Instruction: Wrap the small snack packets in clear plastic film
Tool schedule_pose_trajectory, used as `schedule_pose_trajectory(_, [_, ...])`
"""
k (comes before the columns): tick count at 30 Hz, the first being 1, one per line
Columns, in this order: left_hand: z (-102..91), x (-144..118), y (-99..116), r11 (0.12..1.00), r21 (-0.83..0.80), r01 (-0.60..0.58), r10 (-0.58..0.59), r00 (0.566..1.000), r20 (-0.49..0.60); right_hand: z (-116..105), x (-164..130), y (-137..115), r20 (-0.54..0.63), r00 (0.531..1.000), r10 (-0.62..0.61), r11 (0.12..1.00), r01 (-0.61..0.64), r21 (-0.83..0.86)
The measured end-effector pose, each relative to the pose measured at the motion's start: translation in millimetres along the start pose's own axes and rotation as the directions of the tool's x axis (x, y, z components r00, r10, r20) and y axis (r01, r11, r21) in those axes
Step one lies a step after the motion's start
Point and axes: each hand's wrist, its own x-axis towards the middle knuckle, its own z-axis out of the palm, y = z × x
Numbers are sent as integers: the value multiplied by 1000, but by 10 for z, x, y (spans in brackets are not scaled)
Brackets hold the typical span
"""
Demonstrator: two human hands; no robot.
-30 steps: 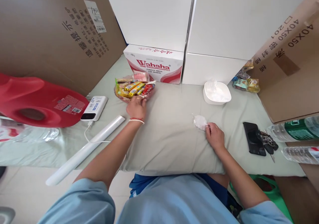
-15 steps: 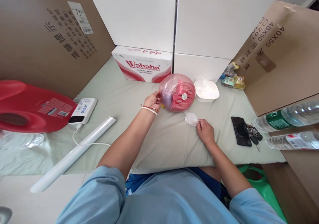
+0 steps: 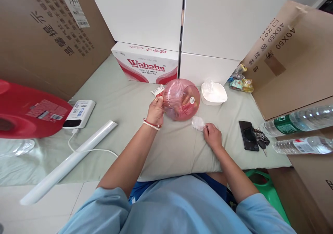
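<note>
A pink see-through ribbed jar [image 3: 179,100] rests tilted on the cloth, its round end with a white sticker turned to me. Reddish contents show through its wall. At its left side, my left hand [image 3: 155,111] is closed on a small red-and-white snack packet [image 3: 158,90], whose pale end sticks up past the fingertips. The fingers are right against the jar; whether they touch it is unclear. My right hand [image 3: 213,135] is closed on a crumpled clear plastic wrapper [image 3: 198,123] just in front of the jar. Behind it sits a white bowl [image 3: 215,95] with clear plastic inside.
White boxes [image 3: 145,62] stand behind, between large cartons [image 3: 281,67]. Snack packets [image 3: 240,84] lie at back right; a phone [image 3: 248,136], keys [image 3: 261,138] and water bottles [image 3: 304,145] are nearer. Leftward are a red jug [image 3: 39,114], power bank [image 3: 79,114] and white tube [image 3: 70,161].
A snack packet now shows in my left hand, at the jar's left side. The red packets seen through the jar have shifted, and its round end has turned slightly. My right hand keeps the wrapper.
</note>
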Motion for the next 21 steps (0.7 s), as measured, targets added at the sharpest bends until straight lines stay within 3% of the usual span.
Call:
schedule_pose_trajectory(3, [11, -179, 70, 989, 6, -150, 148, 981, 125, -38, 38, -22, 37, 999, 34, 998, -36, 53])
schedule_pose_trajectory(7, [-32, -286, 230, 966, 10, -260, 255, 952, 167, -187, 117, -31, 82, 997, 12, 972, -31, 232])
schedule_pose_trajectory(12, [-97, -284, 540, 992, -14, -124, 125, 986, 108, -471, 84, -114, -131, 982, 137, 921, -77, 383])
schedule_pose_trajectory(14, [-98, -285, 607, 999, -27, -37, 40, 990, 139, -545, 22, -218, -61, 980, 192, 828, -128, 546])
schedule_pose_trajectory(16, [-77, -311, 575, 995, -89, 40, -21, 978, 209, -592, -47, -355, 60, 986, 155, 660, -148, 737])
schedule_pose_trajectory(19, [-10, -421, 328, 969, -195, 150, -85, 947, 309, -663, -144, -527, 101, 995, 0, 385, -93, 918])
schedule_pose_trajectory(21, [34, -535, 79, 955, -154, 252, -178, 908, 379, -742, -213, -548, 71, 996, -54, 312, -51, 949])
